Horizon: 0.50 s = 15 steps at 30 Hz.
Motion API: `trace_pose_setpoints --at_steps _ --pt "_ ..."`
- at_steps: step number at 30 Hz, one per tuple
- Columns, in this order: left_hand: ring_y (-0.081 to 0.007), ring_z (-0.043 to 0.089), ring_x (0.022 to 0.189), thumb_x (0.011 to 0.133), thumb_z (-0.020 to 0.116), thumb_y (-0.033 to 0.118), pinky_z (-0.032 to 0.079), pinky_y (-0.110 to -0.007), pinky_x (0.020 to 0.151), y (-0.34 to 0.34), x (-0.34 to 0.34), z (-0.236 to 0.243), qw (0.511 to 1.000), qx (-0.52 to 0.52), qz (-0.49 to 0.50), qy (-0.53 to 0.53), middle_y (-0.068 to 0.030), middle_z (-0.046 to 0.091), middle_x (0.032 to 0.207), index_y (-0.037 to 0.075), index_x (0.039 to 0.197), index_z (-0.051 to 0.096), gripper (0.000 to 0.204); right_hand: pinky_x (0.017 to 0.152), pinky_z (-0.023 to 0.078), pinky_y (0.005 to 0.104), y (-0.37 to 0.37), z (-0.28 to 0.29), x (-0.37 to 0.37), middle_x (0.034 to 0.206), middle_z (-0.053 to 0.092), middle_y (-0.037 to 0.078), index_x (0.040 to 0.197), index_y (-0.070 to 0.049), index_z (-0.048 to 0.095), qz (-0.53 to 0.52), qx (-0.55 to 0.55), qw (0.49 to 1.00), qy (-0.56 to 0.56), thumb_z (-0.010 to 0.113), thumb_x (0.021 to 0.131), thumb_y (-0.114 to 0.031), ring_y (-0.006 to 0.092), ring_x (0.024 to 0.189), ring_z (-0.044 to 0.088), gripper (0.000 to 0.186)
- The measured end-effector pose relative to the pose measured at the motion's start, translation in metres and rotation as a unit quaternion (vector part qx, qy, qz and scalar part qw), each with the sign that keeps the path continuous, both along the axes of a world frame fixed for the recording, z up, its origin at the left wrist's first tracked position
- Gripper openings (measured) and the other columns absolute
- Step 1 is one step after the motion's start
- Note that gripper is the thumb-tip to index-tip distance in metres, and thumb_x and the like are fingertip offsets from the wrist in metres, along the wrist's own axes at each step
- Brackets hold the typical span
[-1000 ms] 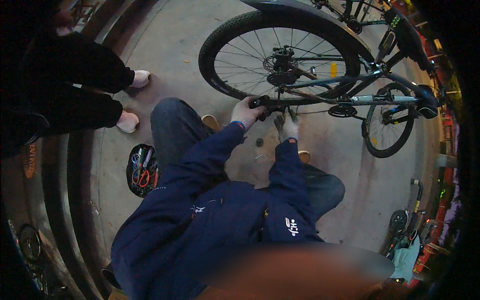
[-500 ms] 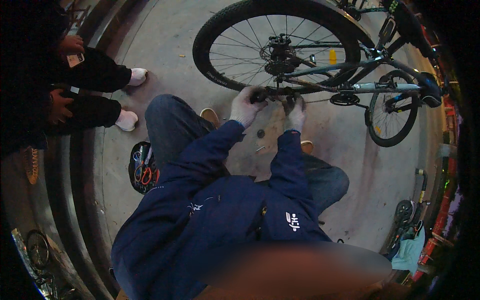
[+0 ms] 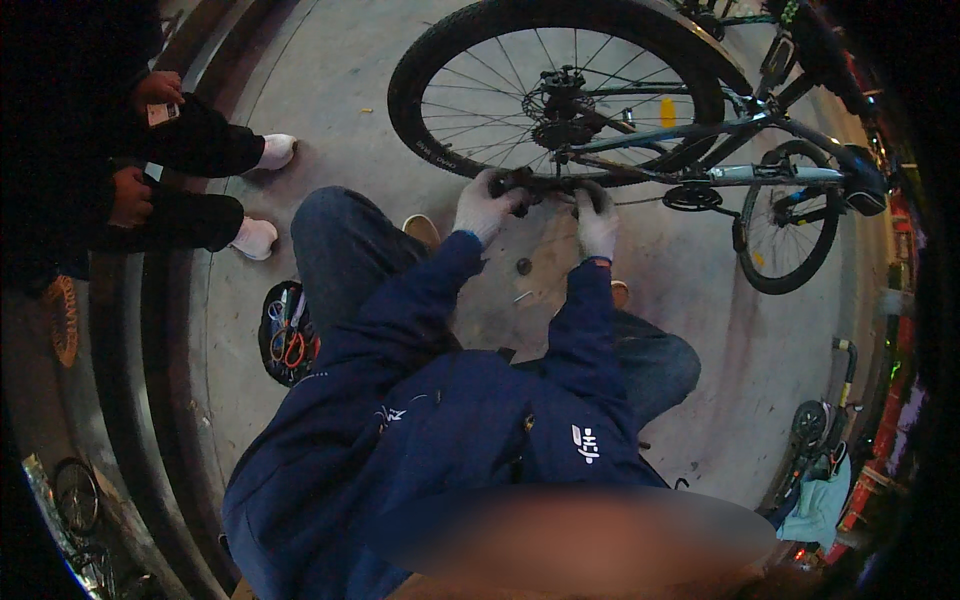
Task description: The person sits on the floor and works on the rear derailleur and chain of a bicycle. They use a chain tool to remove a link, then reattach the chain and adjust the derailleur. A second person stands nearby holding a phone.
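A bicycle's rear wheel (image 3: 440, 160) stands in front of me, its hub and sprockets (image 3: 560, 132) facing up toward the view. At the wheel's near edge, my left hand (image 3: 483, 208), in a whitish work glove, is closed round a dark part that looks like the rear derailleur (image 3: 516, 182). My right hand (image 3: 597, 222), gloved too, is a short way to the right with its fingers pinched at the chain (image 3: 640, 202). The chain runs from there toward the crank (image 3: 692, 198). Dark parts and the gloves hide the exact contact of the fingertips.
A black tool bag (image 3: 286, 335) with pliers-like handles lies left of my knee. Between my feet, a small round dark piece (image 3: 523, 266) rests on the concrete. Another person's legs (image 3: 215, 140) stand at the left, near steps. A folded scooter (image 3: 808, 425) is at the right.
My hands have moved slightly apart, the left one a little left with the derailleur, the right one a little right. The other person's hands have shifted slightly.
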<state>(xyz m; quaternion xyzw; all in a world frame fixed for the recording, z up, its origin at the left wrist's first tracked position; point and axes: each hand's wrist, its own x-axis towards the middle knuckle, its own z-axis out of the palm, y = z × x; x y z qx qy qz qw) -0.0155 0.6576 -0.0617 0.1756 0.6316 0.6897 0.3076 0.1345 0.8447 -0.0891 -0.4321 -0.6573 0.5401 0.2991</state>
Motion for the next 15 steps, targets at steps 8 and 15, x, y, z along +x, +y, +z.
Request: trace_pose_setpoints --at_steps 8,15 --pt "-0.0195 0.071 0.091 0.088 0.079 0.023 0.056 -0.032 0.082 -0.009 -0.012 0.014 0.996 -0.052 0.017 0.066 -0.0163 0.075 0.104 -0.006 0.126 0.063 0.05 0.103 0.05 0.0416 0.006 0.008 -0.028 0.132 0.068 0.019 0.137 -0.003 0.064 0.16 0.091 0.974 -0.129 0.078 0.09 -0.028 0.0325 0.119 0.065 0.054" --pt "-0.0166 0.068 0.089 0.09 0.078 0.013 0.056 -0.03 0.079 0.016 -0.003 -0.016 0.999 -0.038 -0.024 -0.017 -0.0145 0.073 0.109 -0.005 0.123 0.062 0.04 0.099 0.051 0.0419 -0.061 0.002 -0.039 0.119 0.072 0.022 0.123 -0.002 0.07 -0.039 0.144 0.982 -0.12 0.073 0.093 -0.025 0.0363 0.113 0.068 0.038"
